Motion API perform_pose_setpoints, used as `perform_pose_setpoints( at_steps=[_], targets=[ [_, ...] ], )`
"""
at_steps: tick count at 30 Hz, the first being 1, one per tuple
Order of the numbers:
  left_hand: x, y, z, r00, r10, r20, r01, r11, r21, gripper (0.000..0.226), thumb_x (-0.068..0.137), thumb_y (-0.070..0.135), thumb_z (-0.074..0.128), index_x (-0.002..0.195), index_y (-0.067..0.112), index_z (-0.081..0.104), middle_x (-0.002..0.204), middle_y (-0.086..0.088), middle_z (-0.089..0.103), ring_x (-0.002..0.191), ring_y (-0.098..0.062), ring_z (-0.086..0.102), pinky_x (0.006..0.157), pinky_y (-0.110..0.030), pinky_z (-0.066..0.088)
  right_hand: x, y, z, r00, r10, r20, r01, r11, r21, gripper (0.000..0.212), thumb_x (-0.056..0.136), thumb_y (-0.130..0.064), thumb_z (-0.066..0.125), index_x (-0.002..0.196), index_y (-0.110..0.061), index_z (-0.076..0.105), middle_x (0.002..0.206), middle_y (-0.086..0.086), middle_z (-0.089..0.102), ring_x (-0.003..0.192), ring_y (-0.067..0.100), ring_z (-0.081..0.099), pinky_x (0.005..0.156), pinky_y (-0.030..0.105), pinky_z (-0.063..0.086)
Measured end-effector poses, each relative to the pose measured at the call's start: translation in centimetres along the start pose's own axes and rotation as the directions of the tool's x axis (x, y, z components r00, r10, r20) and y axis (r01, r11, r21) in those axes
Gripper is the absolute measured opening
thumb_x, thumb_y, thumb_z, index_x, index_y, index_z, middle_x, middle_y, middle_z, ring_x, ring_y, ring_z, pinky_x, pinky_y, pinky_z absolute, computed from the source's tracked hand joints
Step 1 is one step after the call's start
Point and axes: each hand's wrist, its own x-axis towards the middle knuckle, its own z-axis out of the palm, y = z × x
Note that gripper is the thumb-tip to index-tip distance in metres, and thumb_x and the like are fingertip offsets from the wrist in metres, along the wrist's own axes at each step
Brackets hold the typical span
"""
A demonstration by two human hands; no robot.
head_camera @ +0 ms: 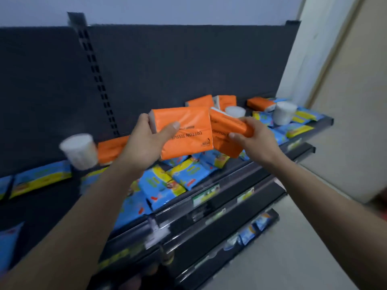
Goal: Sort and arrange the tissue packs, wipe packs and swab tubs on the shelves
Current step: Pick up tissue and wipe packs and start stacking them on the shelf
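Tissue pack (184,132) in orange wrap is being held up over the middle of the top shelf (234,174). Your left hand (144,143) is grasping it, the thumb pressing across its front and the fingers curling round its left end. Your right hand (253,139) is gripping a second tissue pack (224,132) by its right end, and the two packs are meeting edge to edge, the first one overlapping the second. Blue wipe packs (165,185) are lying jumbled along the front edge of the shelf beneath your hands. More orange packs (201,101) are leaning against the back panel (188,70). One swab tub (79,151) is standing toward the shelf's left end, another (235,111) is showing just behind the second pack, and a third (283,113) is sitting among wipe packs near the right end.
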Motion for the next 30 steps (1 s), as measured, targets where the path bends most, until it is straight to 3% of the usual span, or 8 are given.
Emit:
perform_pose_setpoints(
  at_steps=[4, 9, 13, 15, 20, 22, 25, 30],
  targets=[
    [2.7, 0.9, 8.1, 0.998, -0.025, 0.059, 0.028, 0.998, -0.052, 0.044, 0.077, 0.03, 0.074, 0.102, 0.013, 0.043, 0.096, -0.008, 0.055, 0.084, -0.017, 0.057, 0.081, -0.046, 0.051, 2.3, 5.4, -5.8, 0.998, 0.059, -0.035, -0.059, 0.998, 0.014, 0.031, 0.084, -0.016, 0.068, 0.114, -0.015, 0.059, 0.095, 0.002, 0.059, 0.087, 0.016, 0.056, 0.076, 0.024, 0.039],
    [6.1, 1.8, 14.4, 0.997, -0.011, 0.079, 0.019, 0.995, -0.096, 0.039, 0.077, 0.011, 0.074, 0.098, 0.023, 0.043, 0.092, 0.002, 0.056, 0.079, -0.01, 0.058, 0.064, -0.023, 0.049, 5.4, 10.4, -9.8, 0.992, 0.095, -0.083, -0.097, 0.995, -0.011, 0.03, 0.083, -0.016, 0.068, 0.111, -0.016, 0.059, 0.094, 0.001, 0.056, 0.083, 0.014, 0.052, 0.06, 0.019, 0.034],
    [9.6, 2.2, 17.5, 0.997, -0.001, 0.077, 0.007, 0.997, -0.077, 0.046, 0.075, 0.008, 0.075, 0.108, 0.023, 0.046, 0.091, 0.003, 0.056, 0.084, -0.018, 0.059, 0.078, -0.039, 0.054, 8.3, 12.9, -11.2, 0.988, 0.101, -0.114, -0.1, 0.995, 0.011, 0.021, 0.082, -0.015, 0.069, 0.097, -0.021, 0.056, 0.084, 0.0, 0.057, 0.075, 0.015, 0.053, 0.066, 0.025, 0.04],
    [11.6, 2.3, 18.9, 0.996, 0.012, 0.087, -0.005, 0.997, -0.078, 0.045, 0.074, 0.01, 0.076, 0.11, 0.022, 0.051, 0.092, 0.004, 0.06, 0.087, -0.02, 0.062, 0.082, -0.04, 0.054, 10.2, 14.0, -11.8, 0.984, 0.118, -0.13, -0.117, 0.993, 0.013, 0.021, 0.082, -0.017, 0.069, 0.097, -0.022, 0.055, 0.079, -0.004, 0.056, 0.071, 0.013, 0.053, 0.068, 0.025, 0.04],
    [17.3, 2.4, 22.2, 0.995, 0.038, 0.09, -0.032, 0.997, -0.067, 0.047, 0.073, 0.013, 0.077, 0.113, 0.018, 0.052, 0.098, -0.005, 0.062, 0.087, -0.024, 0.063, 0.079, -0.04, 0.054, 16.0, 16.2, -13.4, 0.975, 0.127, -0.184, -0.128, 0.992, 0.008, 0.02, 0.082, -0.023, 0.069, 0.098, -0.022, 0.056, 0.085, 0.002, 0.06, 0.079, 0.023, 0.059, 0.073, 0.034, 0.048],
    [19.8, 2.5, 23.3, 0.996, 0.032, 0.085, -0.025, 0.997, -0.08, 0.047, 0.072, 0.013, 0.077, 0.112, 0.018, 0.051, 0.098, -0.007, 0.061, 0.088, -0.027, 0.064, 0.077, -0.041, 0.055, 18.5, 16.5, -14.0, 0.972, 0.111, -0.206, -0.118, 0.993, -0.018, 0.02, 0.083, -0.024, 0.068, 0.1, -0.02, 0.057, 0.085, 0.001, 0.059, 0.079, 0.021, 0.057, 0.07, 0.03, 0.045],
    [22.9, 3.0, 24.8, 0.995, 0.06, 0.082, -0.057, 0.997, -0.047, 0.046, 0.073, 0.014, 0.077, 0.111, 0.018, 0.051, 0.095, -0.001, 0.06, 0.08, -0.018, 0.061, 0.065, -0.031, 0.051, 21.9, 17.2, -14.8, 0.965, 0.099, -0.243, -0.112, 0.993, -0.044, 0.025, 0.086, -0.025, 0.066, 0.107, -0.015, 0.057, 0.089, -0.001, 0.056, 0.078, 0.016, 0.051, 0.061, 0.025, 0.034],
    [27.1, 3.1, 27.1, 0.997, 0.037, 0.064, -0.036, 0.999, -0.03, 0.044, 0.072, 0.012, 0.077, 0.107, 0.02, 0.051, 0.093, 0.001, 0.061, 0.081, -0.017, 0.061, 0.067, -0.031, 0.053, 26.8, 19.6, -15.0, 0.968, 0.134, -0.214, -0.137, 0.991, -0.002, 0.028, 0.085, -0.027, 0.066, 0.107, -0.013, 0.056, 0.088, -0.001, 0.056, 0.076, 0.015, 0.053, 0.064, 0.026, 0.039]
  ],
)
